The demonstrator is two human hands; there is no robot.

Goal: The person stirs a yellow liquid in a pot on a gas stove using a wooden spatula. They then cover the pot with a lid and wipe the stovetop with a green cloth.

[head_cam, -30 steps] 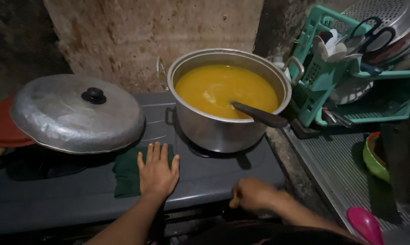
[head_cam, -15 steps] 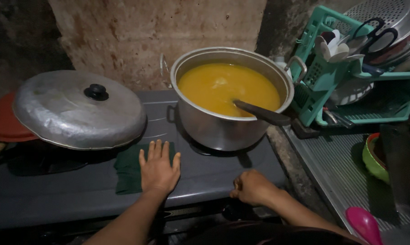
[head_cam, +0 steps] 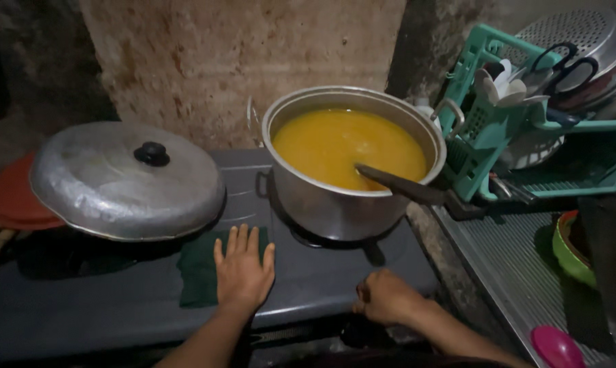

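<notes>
Ref. landmark: the steel pot (head_cam: 349, 197), standing on the stove top (head_cam: 335, 286).

1. Your left hand (head_cam: 243, 272) lies flat, palm down, fingers released and spread, in front of the pot and to its left. It rests partly on the dark green cloth (head_cam: 197, 276), partly on the stove top. It grips nothing.
2. Your right hand (head_cam: 386, 298) is clenched at the stove's front edge, directly in front of the pot. It looks closed on a control there, prob. a knob, but the knob itself is hidden; can't confirm.
3. Pot status: uncovered, nearly full of yellow-orange liquid (head_cam: 342, 146). A dark ladle (head_cam: 403, 185) sits in it, handle leaning over the rim to the right.
4. The domed metal lid (head_cam: 124, 180) w/ black knob sits left of the pot, on the other burner.
5. Right of the pot: teal dish rack (head_cam: 498, 129) w/ scissors (head_cam: 570, 65).

Progress, as judged: contents are in, ladle is in, lid is off. No flame is visible under the pot; burner state can't be read
</notes>
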